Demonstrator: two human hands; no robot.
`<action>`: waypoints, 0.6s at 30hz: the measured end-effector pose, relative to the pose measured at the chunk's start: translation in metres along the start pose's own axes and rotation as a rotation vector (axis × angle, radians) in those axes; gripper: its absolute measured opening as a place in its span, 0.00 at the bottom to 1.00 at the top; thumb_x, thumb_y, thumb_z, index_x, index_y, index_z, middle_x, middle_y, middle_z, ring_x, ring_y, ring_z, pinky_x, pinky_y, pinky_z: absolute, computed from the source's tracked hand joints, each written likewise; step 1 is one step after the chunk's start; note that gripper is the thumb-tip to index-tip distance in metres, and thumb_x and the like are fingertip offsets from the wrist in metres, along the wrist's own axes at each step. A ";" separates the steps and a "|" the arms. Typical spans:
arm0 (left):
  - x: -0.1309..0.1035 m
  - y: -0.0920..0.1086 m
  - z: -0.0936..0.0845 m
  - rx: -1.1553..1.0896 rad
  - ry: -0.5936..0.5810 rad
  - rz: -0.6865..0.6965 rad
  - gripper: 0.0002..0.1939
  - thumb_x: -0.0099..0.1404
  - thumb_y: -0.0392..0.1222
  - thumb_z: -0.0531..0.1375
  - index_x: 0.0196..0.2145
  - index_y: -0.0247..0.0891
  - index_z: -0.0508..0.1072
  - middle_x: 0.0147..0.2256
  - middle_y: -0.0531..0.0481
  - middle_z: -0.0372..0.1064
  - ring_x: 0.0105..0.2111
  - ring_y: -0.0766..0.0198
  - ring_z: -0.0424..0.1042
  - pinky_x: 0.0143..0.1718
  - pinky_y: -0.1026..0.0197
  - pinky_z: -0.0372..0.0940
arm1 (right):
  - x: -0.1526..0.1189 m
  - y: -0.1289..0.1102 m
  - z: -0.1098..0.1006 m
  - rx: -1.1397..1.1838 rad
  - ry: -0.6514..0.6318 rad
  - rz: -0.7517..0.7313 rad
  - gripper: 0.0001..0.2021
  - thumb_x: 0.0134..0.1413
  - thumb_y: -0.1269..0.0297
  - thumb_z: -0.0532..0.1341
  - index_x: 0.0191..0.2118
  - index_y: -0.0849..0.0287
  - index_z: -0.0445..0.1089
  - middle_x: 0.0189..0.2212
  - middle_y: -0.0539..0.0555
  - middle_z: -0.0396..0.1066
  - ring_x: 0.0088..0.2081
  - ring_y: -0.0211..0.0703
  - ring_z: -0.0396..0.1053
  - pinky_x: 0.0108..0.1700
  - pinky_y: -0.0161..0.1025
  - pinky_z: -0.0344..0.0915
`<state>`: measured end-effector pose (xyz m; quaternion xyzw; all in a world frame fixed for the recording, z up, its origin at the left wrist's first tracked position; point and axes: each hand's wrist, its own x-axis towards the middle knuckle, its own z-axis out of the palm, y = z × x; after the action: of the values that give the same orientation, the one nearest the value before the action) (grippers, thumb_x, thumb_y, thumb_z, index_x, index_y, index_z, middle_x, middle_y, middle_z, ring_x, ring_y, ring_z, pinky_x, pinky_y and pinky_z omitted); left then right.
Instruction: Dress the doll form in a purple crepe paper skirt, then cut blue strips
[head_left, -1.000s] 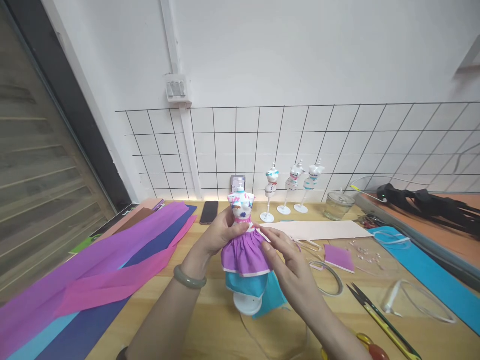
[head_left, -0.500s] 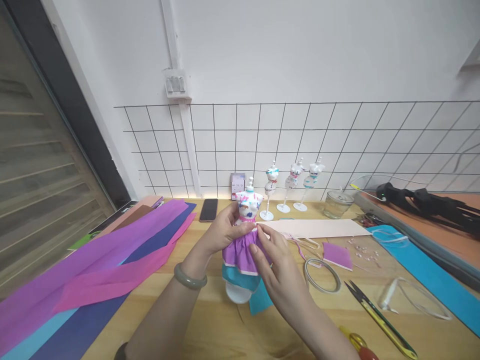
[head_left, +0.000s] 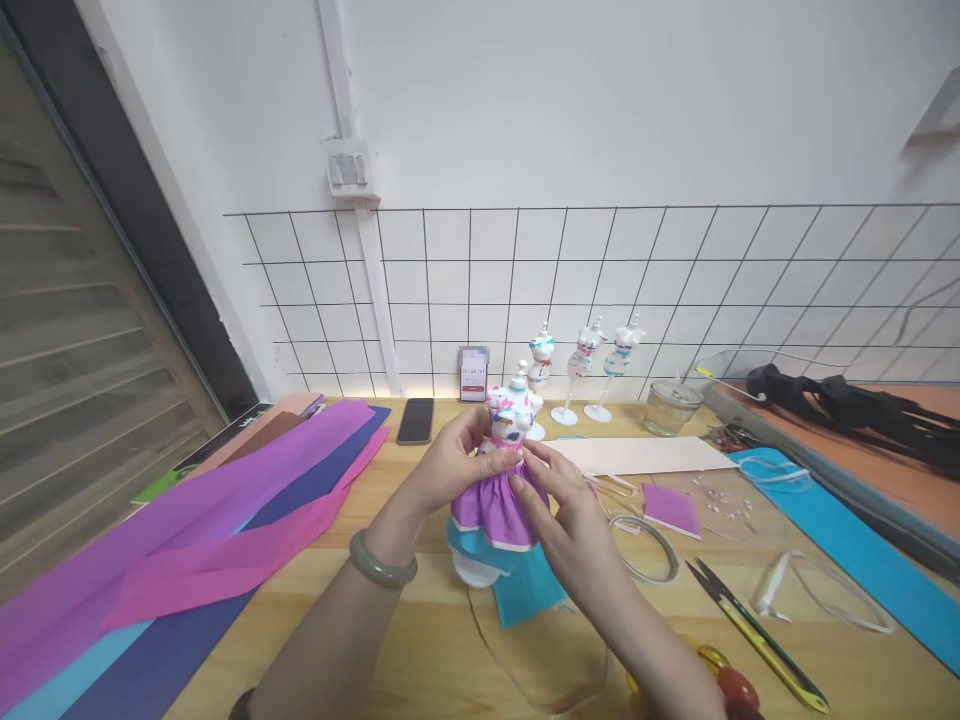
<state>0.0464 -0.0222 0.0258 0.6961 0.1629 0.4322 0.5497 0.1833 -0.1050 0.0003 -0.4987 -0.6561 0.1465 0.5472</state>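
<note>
A small white dress form [head_left: 514,408] with colourful marks stands in front of me, tilted to the right. It wears a gathered purple skirt [head_left: 495,515] with a pale hem over a blue underskirt [head_left: 484,548]. Around its waist, from the left, my left hand [head_left: 461,462] is closed, thumb across the front. My right hand [head_left: 566,500] pinches the waistband from the right, fingertips at the pink waist; anything small between them is hidden. A piece of blue paper or cloth [head_left: 529,590] lies beside the base.
Long coloured sheets [head_left: 247,560] cover the left side. Behind stand three dress forms [head_left: 589,350], a phone showing a timer [head_left: 473,375] and a dark phone [head_left: 415,421]. On the right lie a tape roll [head_left: 670,565], yellow thread snips [head_left: 761,635], beads [head_left: 724,497] and a glass jar [head_left: 673,407].
The dress form has shifted right and leans over more, its base lifting at the left. Both hands have moved slightly right with it, still at the waist.
</note>
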 end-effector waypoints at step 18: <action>-0.007 0.016 0.012 0.148 -0.018 -0.069 0.28 0.57 0.51 0.62 0.52 0.39 0.64 0.49 0.42 0.65 0.49 0.55 0.65 0.50 0.53 0.59 | 0.008 0.009 -0.031 0.500 -0.125 0.305 0.14 0.49 0.57 0.65 0.43 0.52 0.74 0.50 0.55 0.69 0.51 0.52 0.65 0.50 0.44 0.64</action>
<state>0.0477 -0.0402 0.0373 0.7328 0.2134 0.3935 0.5125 0.2154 -0.1057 0.0097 -0.4311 -0.5496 0.4144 0.5835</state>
